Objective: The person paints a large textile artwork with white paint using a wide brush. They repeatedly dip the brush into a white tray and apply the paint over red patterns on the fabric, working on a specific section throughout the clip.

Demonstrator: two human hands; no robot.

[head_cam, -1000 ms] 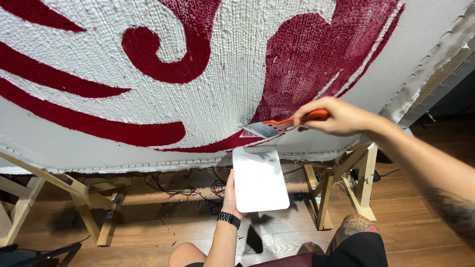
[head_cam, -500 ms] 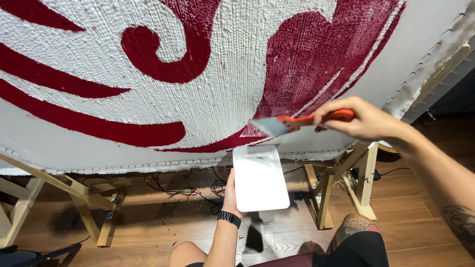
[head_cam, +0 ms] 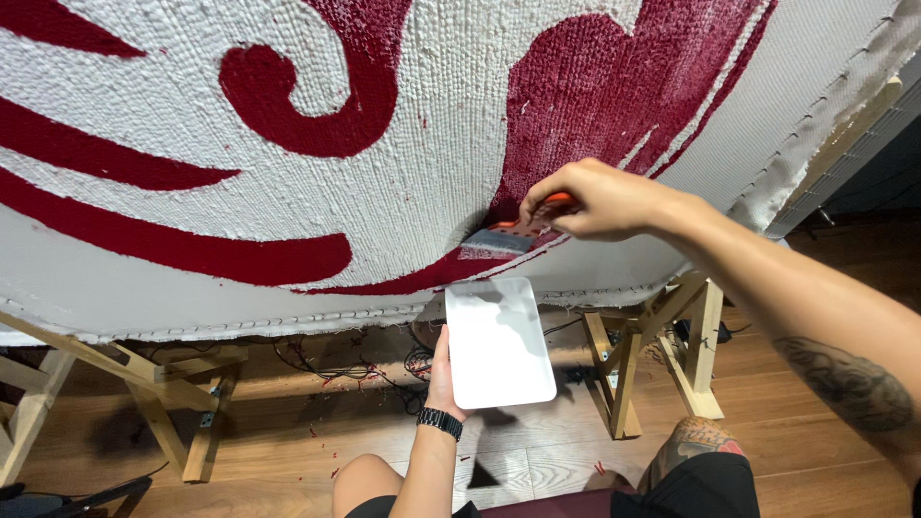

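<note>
The fingers (head_cam: 549, 200) of the right hand (head_cam: 595, 200) are curled tight around the orange handle of a scraper (head_cam: 508, 235), whose flat metal blade lies against the rug (head_cam: 422, 125), at the lower edge of a dark red shape where it narrows toward the white ground. The blade points left and slightly down from the hand, and most of the handle is hidden inside the grip. The left hand (head_cam: 443, 369) comes up from below with a black watch (head_cam: 440, 421) on its wrist; its fingers are closed on the left edge of a white rounded tray (head_cam: 499, 341), which it holds flat-faced toward the camera just beneath the blade, close under the rug's hem but not clearly touching it. The rug is a large tufted cloth stretched on a slant, white with dark red swirls, bands and a broad red field at the upper right, and stitching runs along its lower border. Wooden trestle legs (head_cam: 628, 369) stand under it on both sides, and a tangle of dark cables (head_cam: 326, 360) lies on the wood floor (head_cam: 767, 451) behind them. The person's knees show at the bottom edge, and a tattooed right forearm reaches in from the lower right.
</note>
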